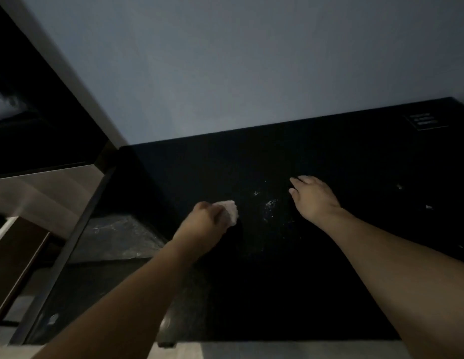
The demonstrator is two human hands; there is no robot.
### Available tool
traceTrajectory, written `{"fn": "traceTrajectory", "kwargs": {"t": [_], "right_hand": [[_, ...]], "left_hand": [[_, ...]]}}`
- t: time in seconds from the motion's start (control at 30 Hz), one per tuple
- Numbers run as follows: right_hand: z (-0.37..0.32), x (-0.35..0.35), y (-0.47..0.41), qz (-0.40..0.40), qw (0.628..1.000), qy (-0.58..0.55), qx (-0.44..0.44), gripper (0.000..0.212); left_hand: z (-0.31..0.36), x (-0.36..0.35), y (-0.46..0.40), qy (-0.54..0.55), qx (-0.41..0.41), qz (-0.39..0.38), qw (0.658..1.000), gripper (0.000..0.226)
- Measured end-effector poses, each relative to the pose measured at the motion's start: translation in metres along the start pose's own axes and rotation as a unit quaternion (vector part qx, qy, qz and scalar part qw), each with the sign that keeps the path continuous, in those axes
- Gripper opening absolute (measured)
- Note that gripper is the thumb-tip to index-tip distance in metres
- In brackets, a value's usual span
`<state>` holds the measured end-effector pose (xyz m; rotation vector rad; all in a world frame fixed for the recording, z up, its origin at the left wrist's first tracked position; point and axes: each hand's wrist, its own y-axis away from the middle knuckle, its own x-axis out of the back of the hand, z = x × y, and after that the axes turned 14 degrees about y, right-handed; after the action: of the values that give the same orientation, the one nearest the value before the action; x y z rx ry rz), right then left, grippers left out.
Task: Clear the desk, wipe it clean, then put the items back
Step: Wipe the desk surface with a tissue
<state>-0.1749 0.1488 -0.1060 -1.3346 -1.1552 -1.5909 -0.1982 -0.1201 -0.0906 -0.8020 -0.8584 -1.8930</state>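
Wiping a dark surface point(329, 281) in dim light, both hands on it.

Left hand point(209, 224) clenched round a pale crumpled cloth point(231, 210), pressed to the surface left of centre; cloth bunched, no clear long axis, poking out toward the wall point(225, 60). Right hand point(313, 198) flat, fingers straight and pointing left, resting just beyond white specks point(271, 204) lying between the hands. More pale crumbs point(429, 207) far right. Faint framed label point(423, 121) at back right corner, writing too blurred to read.
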Motion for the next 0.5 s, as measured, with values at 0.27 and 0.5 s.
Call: {"fn": "traceTrajectory", "kwargs": {"t": [0.27,0.5], "right_hand": [[0.011,-0.033,-0.045,0.062,0.998,-0.006,-0.027,0.05],[0.018,-0.039,-0.051,0.039,0.999,-0.03,-0.002,0.054]], "left_hand": [[-0.003,-0.026,-0.092,-0.001,-0.055,0.148,0.988,0.039],[0.054,0.013,-0.22,0.058,-0.02,0.206,0.977,0.037]]}}
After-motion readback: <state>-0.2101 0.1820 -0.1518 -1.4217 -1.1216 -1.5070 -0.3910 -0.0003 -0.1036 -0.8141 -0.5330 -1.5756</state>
